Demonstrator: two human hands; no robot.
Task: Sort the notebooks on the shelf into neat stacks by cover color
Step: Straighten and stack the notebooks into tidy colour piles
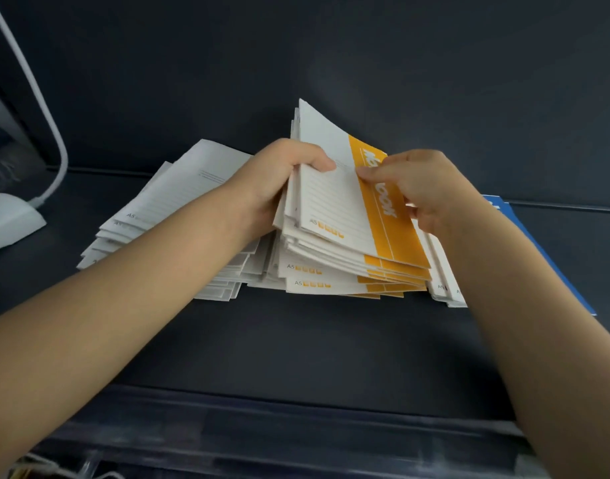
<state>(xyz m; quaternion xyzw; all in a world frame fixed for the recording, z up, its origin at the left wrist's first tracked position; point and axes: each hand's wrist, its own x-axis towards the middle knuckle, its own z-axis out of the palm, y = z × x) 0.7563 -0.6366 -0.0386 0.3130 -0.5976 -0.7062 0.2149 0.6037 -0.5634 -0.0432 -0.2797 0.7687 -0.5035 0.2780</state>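
White-fronted notebooks [179, 209] at 9 o'clock sit half hidden by your forearm. Your left grip [279, 181] curls round the tilted orange notebooks [334, 209] at the shelf's [331, 340] centre. Your right grip [424, 191] pinches their top cover, spine running 11 to 5 o'clock. Blue notebook [545, 264] at 3 o'clock is mostly covered.

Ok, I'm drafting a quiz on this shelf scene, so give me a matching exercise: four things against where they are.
1 left hand
2 right hand
3 blue notebook
4 white device base

a far left of the shelf
b pinches the right side of the lifted orange notebooks
c lies flat, furthest right
d grips their left edge

Pairs: 1-d, 2-b, 3-c, 4-a
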